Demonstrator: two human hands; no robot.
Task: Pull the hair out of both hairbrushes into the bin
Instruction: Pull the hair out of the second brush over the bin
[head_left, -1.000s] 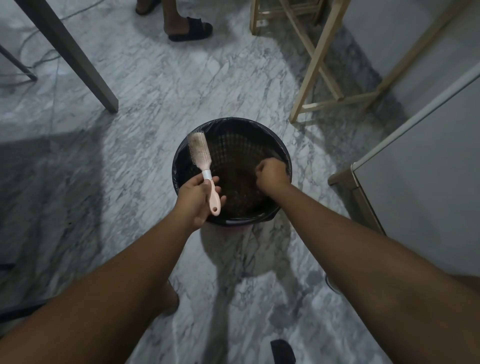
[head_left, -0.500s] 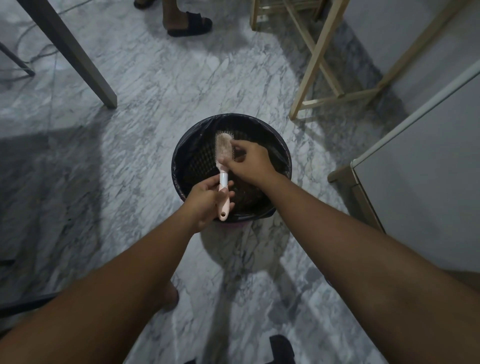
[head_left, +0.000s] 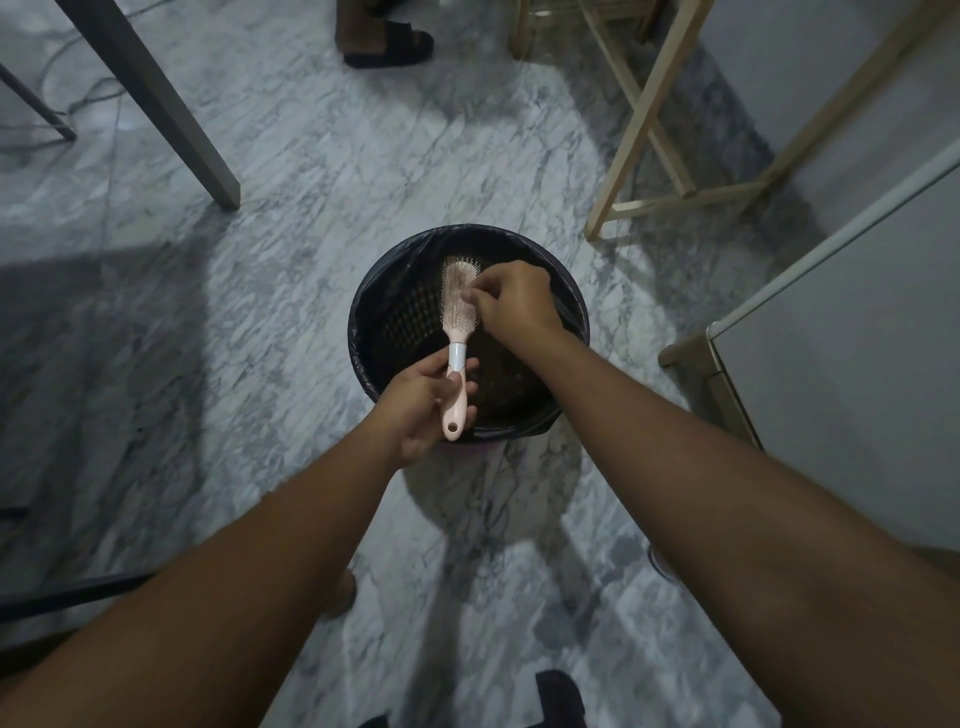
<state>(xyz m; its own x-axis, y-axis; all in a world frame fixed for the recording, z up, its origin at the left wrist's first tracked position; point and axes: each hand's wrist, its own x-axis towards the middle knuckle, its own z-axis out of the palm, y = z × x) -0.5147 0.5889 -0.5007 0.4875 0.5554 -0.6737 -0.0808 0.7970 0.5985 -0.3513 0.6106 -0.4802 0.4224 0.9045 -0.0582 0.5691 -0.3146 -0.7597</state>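
I'm holding the brush over the bin with my left hand, fingers wrapped tight around the pink handle, bristle head pointing away from me and sitting above the open bin mouth. My right hand is reaching in from the right, fingertips pinched together against the bristles, apparently clamped on a tuft of hair; the strands themselves are too fine to make out between the fingers, so I'm judging that from the pinch shape. Brownish hair is still matting the bristle pad, so this brush is not clean yet; I'm reading it as mid-way through, more pulls needed. The bin is lined with a black bag and there's a dark fuzzy patch at the bottom, possibly hair already dropped, but it's dim and I can't tell for sure. The second brush is nowhere in view, so I can't say whether it's done or still waiting; the task calls for both. The bin is standing on the marble floor, between a table leg on the far left and a wooden frame on the far right, a white cabinet to my right. Another person's sandalled foot is showing at the top, well apart from the bin.
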